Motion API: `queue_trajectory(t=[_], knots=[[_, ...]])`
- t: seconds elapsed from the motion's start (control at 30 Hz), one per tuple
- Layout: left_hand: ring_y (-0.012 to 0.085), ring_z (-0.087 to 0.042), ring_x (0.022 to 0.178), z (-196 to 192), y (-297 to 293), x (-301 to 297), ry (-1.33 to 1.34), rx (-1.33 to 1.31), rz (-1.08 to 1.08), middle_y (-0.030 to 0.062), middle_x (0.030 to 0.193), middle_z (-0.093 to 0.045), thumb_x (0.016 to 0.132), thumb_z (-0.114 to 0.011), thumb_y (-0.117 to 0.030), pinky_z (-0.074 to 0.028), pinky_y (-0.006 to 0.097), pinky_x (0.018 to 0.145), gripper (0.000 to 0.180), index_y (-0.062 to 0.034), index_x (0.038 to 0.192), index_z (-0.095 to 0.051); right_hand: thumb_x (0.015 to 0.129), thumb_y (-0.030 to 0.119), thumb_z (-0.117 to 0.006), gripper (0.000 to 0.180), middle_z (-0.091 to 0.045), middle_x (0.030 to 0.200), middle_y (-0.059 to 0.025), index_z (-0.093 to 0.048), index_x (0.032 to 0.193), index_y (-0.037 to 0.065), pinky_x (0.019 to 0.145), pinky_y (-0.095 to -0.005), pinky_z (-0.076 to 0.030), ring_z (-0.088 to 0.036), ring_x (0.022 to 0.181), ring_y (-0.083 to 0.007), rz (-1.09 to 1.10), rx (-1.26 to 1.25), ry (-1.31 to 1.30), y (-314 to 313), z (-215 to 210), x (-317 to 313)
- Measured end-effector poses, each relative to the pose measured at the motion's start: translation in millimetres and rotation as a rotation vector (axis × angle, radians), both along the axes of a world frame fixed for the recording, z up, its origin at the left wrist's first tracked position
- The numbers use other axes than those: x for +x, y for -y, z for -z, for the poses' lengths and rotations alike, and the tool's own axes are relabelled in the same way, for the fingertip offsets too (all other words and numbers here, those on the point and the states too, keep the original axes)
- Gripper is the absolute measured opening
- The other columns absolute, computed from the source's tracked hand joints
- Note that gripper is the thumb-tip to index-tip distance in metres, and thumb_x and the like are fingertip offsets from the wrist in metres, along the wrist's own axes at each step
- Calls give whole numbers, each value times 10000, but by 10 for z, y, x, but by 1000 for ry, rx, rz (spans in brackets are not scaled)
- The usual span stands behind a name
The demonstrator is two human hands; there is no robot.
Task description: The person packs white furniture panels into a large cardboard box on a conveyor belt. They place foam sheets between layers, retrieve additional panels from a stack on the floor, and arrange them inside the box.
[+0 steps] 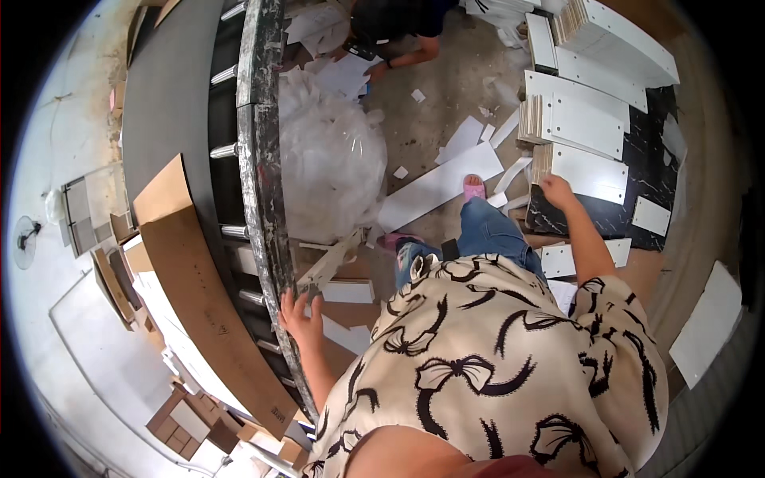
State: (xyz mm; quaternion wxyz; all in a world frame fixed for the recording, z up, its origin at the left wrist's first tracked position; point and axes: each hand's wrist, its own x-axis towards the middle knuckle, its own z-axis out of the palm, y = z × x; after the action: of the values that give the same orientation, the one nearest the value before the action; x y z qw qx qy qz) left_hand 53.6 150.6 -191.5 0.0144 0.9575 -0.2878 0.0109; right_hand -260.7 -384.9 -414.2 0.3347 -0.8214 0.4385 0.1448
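Observation:
My left hand [301,317] is open, its fingers spread against or just beside the worn metal side rail [261,171] of a roller conveyor. My right hand [556,192] is at the near left corner of a stack of white panels [588,171] with drilled holes. Its fingers are curled; whether they grip the top panel or only rest by it is hidden. The stack sits on a black marbled board [649,131]. More white panel stacks [586,119] lie beyond it.
A long brown carton [211,319] lies on the conveyor. A large clear plastic bag [327,159] sits between the rail and my feet. White strips [442,187] and paper scraps litter the floor. At the far end, another person [398,28] bends down, one hand on white sheets.

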Motion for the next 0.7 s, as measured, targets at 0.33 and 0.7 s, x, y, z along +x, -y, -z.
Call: queue_trajectory(t=[0.33, 0.7], knots=[[195, -624, 790, 682, 708, 577, -684, -394, -120, 118, 869, -649, 818, -651, -191, -487, 288, 708, 243, -16, 985, -629, 803, 230, -546, 219, -640, 746, -125, -639, 837, 35, 585, -320, -469, -616, 696, -232, 694, 216, -73, -1313, 521, -2421], [365, -481, 1084, 3630, -690, -1680, -1097, 97, 321, 187, 1180, -507, 742, -650, -294, -400, 442, 906, 475, -109, 1166, -546, 863, 237, -578, 318, -619, 984, -86, -563, 1099, 23, 676, -280, -506, -624, 806, -169, 893, 1237, 244, -3587, 1965, 607]])
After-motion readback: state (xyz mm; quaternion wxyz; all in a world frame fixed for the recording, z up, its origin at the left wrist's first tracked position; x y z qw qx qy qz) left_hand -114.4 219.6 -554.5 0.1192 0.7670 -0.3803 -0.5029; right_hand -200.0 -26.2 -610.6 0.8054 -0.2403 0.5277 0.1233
